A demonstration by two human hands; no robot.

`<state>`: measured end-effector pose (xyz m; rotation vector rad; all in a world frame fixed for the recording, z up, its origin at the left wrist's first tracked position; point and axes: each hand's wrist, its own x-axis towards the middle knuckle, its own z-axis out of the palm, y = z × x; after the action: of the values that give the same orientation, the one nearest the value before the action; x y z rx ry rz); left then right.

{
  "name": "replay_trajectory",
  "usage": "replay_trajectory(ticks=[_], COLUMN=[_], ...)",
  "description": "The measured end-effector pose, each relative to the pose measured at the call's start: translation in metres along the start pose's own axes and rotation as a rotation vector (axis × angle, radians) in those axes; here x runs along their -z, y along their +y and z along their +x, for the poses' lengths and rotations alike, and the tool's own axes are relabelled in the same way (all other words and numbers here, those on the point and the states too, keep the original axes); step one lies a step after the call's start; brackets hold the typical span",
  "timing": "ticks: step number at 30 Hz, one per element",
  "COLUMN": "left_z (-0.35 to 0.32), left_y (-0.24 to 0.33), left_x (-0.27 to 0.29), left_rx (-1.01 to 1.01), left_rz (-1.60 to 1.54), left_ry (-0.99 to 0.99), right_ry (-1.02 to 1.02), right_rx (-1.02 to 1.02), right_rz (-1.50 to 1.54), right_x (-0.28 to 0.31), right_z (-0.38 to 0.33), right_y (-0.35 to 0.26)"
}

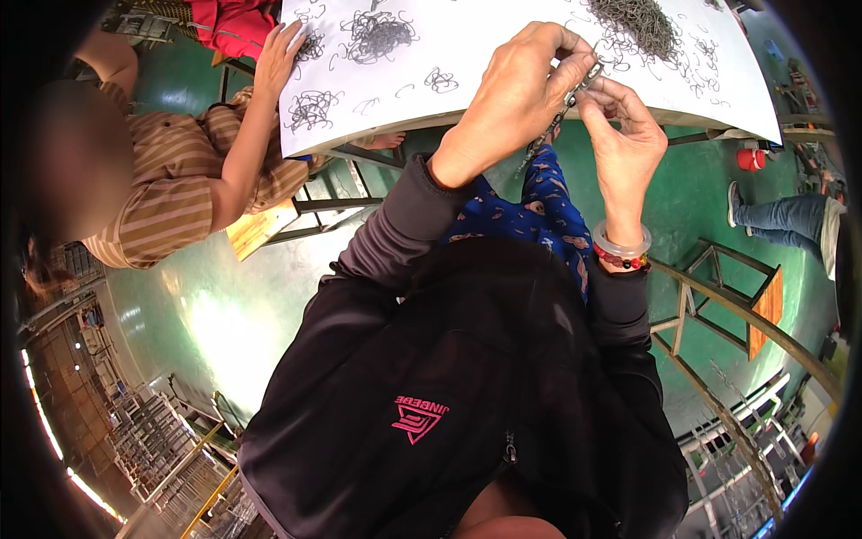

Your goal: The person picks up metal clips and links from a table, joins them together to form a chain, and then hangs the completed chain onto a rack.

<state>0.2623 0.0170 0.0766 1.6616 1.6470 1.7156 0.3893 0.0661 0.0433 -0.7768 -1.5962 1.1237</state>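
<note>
"What's furthest left?"

"At ten o'clock, a co-worker in a brown-and-cream striped top [171,162]. Their hand [277,63] rests at eleven, on the left edge of the white-surfaced table [453,40]."

"And then?"

"Loose clusters of thin, dark, curved pieces [377,38], between eleven and twelve. At one, the person's left hand [516,99] pinches a dark, shiny-linked strip [558,119], which hangs slanting over the table's front edge. At two, the right hand [624,135] has thumb and forefinger drawn narrow beside it; whether they hold the strip or a small piece, I cannot tell."

"Which step?"

"Probably joining or fastening along the strip. The next move calls for a steady left pinch and fine right fingertips. The dense heap of dark, curved pieces [637,27] lies near, just past one."

"Room?"

"The co-worker's hand is well apart. White surface shows beyond the left hand, but that front edge runs under both wrists, so a slip could drop something. The wood-seated metal stool [766,301], at three, stands well apart from both hands."
</note>
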Motion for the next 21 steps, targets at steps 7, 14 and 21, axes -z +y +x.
replay_trajectory(ticks=[7, 14, 21], left_z=[-0.001, 0.021, 0.049], left_y=[0.015, 0.065, 0.112], left_x=[0.007, -0.005, -0.062], left_rx=[0.054, -0.166, -0.279], left_rz=[-0.175, 0.072, -0.282], left_ry=[0.020, -0.090, -0.017], right_ry=[0.035, 0.246, 0.402], right_rx=[0.138, 0.368, 0.578], right_rz=[-0.153, 0.014, 0.189], right_x=[-0.006, 0.018, 0.099], right_z=[-0.003, 0.003, 0.024], right_y=[-0.020, -0.059, -0.103])
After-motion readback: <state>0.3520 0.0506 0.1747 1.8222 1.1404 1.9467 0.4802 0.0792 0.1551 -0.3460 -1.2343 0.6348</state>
